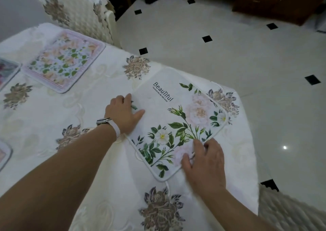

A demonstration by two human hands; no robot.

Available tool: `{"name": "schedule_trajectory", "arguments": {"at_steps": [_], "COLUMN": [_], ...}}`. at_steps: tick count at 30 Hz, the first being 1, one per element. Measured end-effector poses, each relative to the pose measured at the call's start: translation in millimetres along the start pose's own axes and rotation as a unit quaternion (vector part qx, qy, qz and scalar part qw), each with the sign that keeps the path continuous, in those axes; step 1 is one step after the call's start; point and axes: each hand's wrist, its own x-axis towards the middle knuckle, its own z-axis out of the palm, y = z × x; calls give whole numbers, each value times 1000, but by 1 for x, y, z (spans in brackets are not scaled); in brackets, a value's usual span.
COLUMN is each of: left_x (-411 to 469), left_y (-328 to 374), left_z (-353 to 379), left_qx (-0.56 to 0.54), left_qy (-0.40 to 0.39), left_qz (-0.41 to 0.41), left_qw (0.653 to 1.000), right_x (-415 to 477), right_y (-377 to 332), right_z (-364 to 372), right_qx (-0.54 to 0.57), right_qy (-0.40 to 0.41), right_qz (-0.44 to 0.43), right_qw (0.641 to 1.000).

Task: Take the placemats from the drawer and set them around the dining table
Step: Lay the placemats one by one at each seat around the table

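A white placemat printed with green leaves, pale flowers and the word "Beautiful" lies flat near the table's right corner. My left hand rests palm down on its left edge, fingers spread, with a watch on the wrist. My right hand presses flat on its near corner. A pink-bordered floral placemat lies farther back on the left. The edges of two more placemats show at the left border.
The table wears a white quilted cloth with brown flower patches. A chair with a matching cover stands at the far side, another chair cover at the lower right. Pale tiled floor and dark wooden furniture lie beyond.
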Motion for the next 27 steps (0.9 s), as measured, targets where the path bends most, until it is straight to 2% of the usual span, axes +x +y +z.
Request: {"name": "schedule_trajectory", "arguments": {"at_steps": [4, 7, 15, 17, 19, 22, 24, 27], "left_x": [0, -7, -82, -109, -137, -178, -205, -246], "left_y": [0, -4, -16, -15, -10, -1, 5, 16], "left_z": [5, 8, 16, 20, 22, 22, 23, 26], "left_qx": [11, 4, -125, -153, -185, -252, -299, -335], "left_qy": [31, 27, -1, -7, -8, -17, -17, -1], "left_qz": [-24, -41, -133, -143, -161, -200, -208, -213], "left_qw": [999, 999, 983, 978, 969, 947, 931, 918], "right_x": [2, 4, 5, 8, 12, 16, 8, -18], "right_y": [-1, -1, -2, -1, 0, 6, 12, 21], "right_z": [3, 4, -11, -19, -27, -39, -45, -48], "right_qx": [22, 47, 125, 194, 285, 353, 368, 348], "right_qy": [14, 24, -2, -3, -19, -52, -81, -109], "right_qz": [27, 44, 94, 128, 202, 282, 281, 233], "right_qw": [999, 998, 988, 973, 937, 890, 883, 901]}}
